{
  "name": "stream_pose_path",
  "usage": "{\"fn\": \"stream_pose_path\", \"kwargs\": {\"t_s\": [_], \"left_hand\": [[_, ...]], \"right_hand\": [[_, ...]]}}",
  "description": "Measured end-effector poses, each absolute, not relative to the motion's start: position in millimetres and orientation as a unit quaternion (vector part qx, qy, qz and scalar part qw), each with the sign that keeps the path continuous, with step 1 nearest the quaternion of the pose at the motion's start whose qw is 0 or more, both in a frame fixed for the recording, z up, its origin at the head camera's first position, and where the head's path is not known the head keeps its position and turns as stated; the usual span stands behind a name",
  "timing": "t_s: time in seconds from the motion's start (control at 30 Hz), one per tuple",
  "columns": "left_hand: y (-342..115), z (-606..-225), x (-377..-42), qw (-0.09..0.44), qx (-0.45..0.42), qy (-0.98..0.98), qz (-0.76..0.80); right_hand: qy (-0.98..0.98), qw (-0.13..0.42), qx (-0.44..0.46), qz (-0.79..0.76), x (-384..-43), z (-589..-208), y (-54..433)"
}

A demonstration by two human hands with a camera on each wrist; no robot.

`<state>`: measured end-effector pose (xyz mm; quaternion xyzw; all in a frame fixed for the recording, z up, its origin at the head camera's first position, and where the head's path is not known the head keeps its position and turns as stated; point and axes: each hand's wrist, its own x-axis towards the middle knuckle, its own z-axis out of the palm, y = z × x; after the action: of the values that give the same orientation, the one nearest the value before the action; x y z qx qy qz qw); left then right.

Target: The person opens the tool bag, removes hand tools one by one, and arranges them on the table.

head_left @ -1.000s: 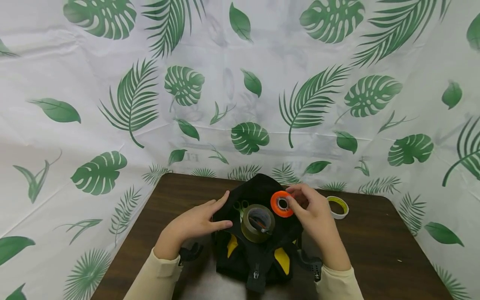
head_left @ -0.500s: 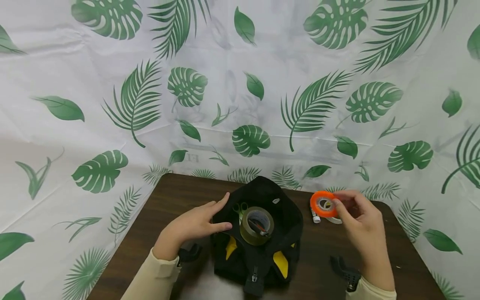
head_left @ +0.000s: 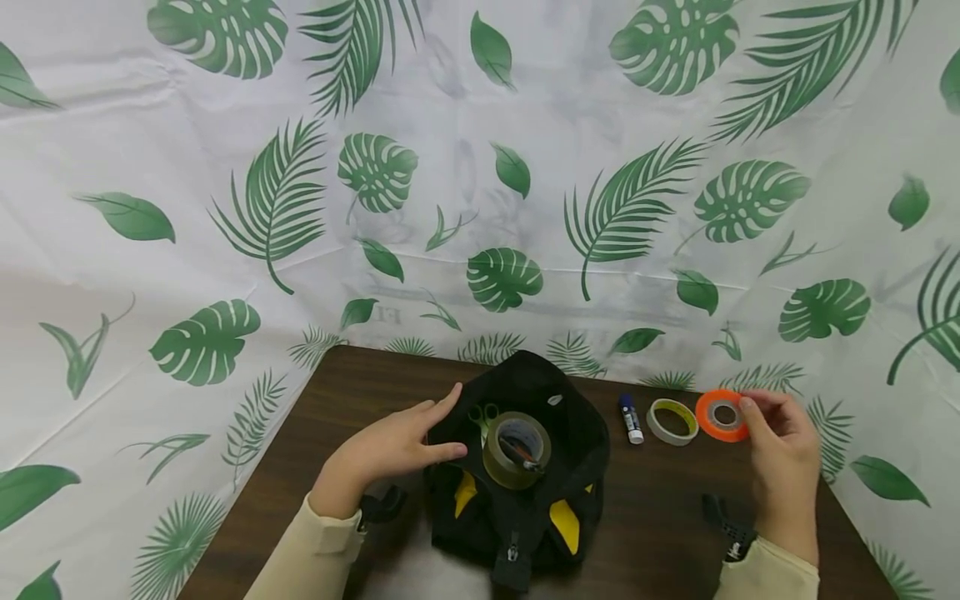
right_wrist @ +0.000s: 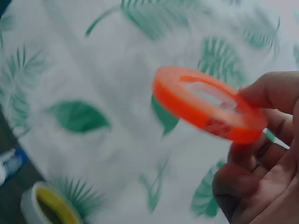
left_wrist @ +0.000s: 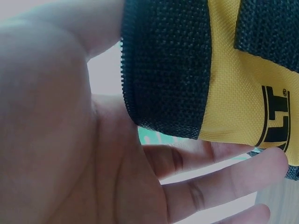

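Head cam: on head, looks fwd + dn, farthest view; cloth at 12 o'clk, table at 6.
L wrist cam: v. close, looks along L hand (8–9 o'clk) at bag (1–2).
R wrist cam: close, faces cloth; tape + R hand at 3–4 o'clk, glue 8, roll 7.
Shared: head/L = bag, L hand; head/R = tape, R hand, glue, roll, cloth.

Indoor nook: table, leaf-print sheeting

Along the far edge of the dark brown table, toward its far right corner, a blue-and-white glue stick sits just left of a white, yellow-lined tape roll. Beyond that edge hangs a white leaf-print sheet.
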<state>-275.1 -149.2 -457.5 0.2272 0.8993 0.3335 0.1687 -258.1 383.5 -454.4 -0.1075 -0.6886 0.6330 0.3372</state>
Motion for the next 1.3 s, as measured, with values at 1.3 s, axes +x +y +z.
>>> {"fn": "stream_pose_path", "kwargs": {"t_s": [1.3], "left_hand": [[-148.6,-456.6,-274.4,0.169,0.228,0.898,0.337]], "right_hand": [[-0.629,0.266,-0.303,0.664,-289.0,-588.3,450.1]]}}
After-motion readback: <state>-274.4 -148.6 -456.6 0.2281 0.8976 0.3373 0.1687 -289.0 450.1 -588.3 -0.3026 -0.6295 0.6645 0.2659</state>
